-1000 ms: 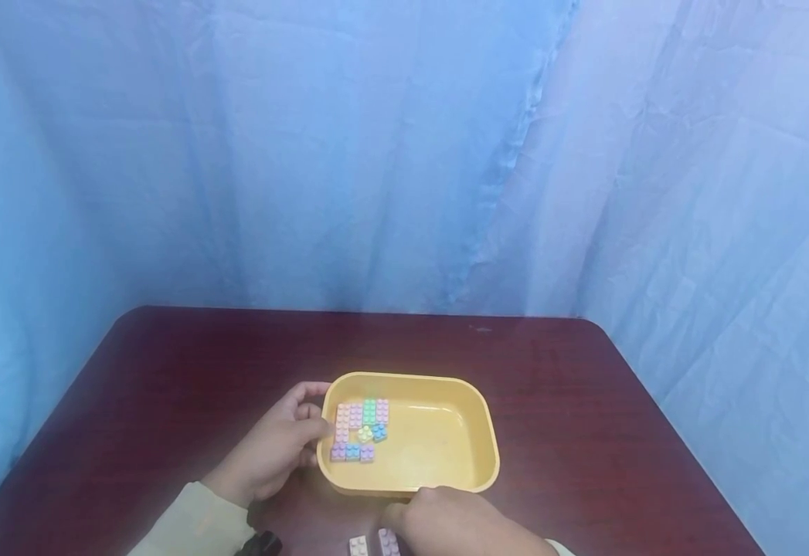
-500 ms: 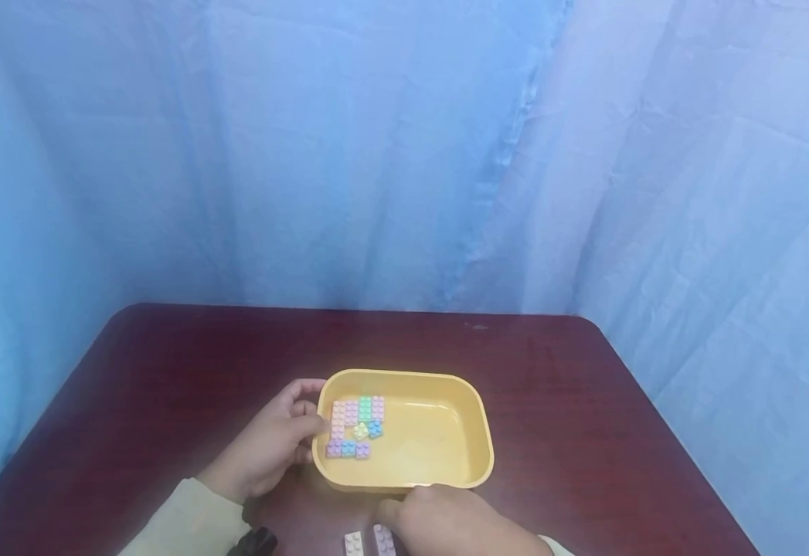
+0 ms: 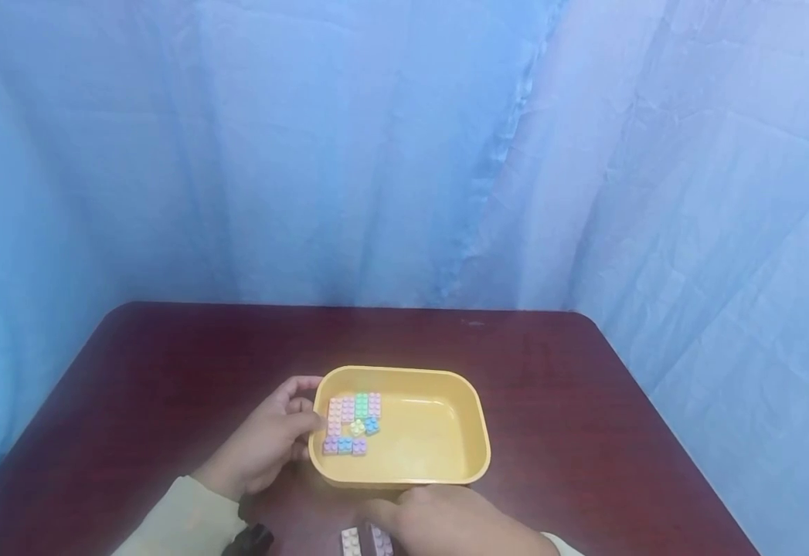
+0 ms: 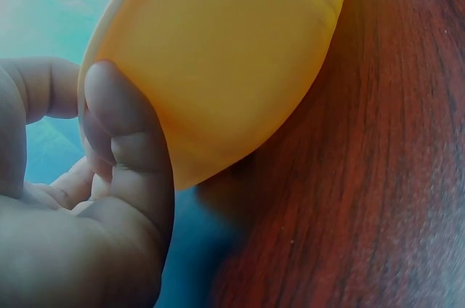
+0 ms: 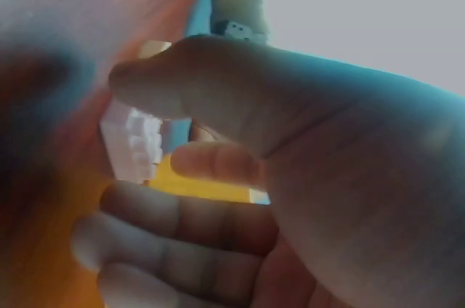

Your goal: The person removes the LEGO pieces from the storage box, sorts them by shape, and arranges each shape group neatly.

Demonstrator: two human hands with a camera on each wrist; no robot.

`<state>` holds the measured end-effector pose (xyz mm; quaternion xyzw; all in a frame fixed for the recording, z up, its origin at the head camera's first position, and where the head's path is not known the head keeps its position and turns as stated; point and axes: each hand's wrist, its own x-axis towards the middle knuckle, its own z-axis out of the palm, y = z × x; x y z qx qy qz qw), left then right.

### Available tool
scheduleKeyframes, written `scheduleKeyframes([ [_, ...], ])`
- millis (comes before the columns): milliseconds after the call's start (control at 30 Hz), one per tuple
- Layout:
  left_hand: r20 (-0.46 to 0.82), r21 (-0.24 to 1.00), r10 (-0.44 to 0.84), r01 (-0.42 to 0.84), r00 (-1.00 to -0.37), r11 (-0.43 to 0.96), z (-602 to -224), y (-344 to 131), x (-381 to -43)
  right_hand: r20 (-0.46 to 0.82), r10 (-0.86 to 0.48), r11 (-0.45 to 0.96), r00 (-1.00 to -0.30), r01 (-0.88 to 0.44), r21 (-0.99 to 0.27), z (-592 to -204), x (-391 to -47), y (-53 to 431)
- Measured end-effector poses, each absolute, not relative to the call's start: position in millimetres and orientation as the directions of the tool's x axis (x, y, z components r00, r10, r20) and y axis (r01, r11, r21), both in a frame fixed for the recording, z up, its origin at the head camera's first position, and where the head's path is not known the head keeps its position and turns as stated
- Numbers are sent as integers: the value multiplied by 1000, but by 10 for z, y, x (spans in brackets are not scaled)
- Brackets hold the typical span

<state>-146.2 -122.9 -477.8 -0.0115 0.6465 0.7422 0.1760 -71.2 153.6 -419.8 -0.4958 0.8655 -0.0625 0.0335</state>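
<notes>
A yellow plastic tray (image 3: 421, 440) stands on the table, several pastel toy building bricks in its left part, among them a green brick (image 3: 362, 405) and a peach brick (image 3: 334, 417). My left hand (image 3: 268, 432) grips its left rim, with the thumb (image 4: 134, 141) over the wall in the left wrist view. In front of the tray, my right hand (image 3: 453, 517) has its thumb and fingers spread around a lilac brick (image 5: 134, 141). That thumb partly covers the lilac brick in the head view. Left of it lies a cream brick (image 3: 351, 542), cut off by the frame's bottom.
The dark red wooden table (image 3: 188, 371) extends beyond the tray on both sides. Light blue curtains (image 3: 376, 154) hang behind it and along both sides. A black wrist strap (image 3: 249, 539) shows at the left sleeve (image 3: 185, 521).
My right thumb has moved left, over the lilac brick, and the hand has come slightly away from the tray's front rim. My left hand keeps its hold; the whole view has shifted a little.
</notes>
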Motion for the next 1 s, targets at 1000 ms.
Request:
scheduleKeyframes([
  [1000, -252, 951, 236, -285, -939, -121, -4745, -1220, -1452, 11, -753, 622, -658, -717, -315, -3513, -1439, 1876],
])
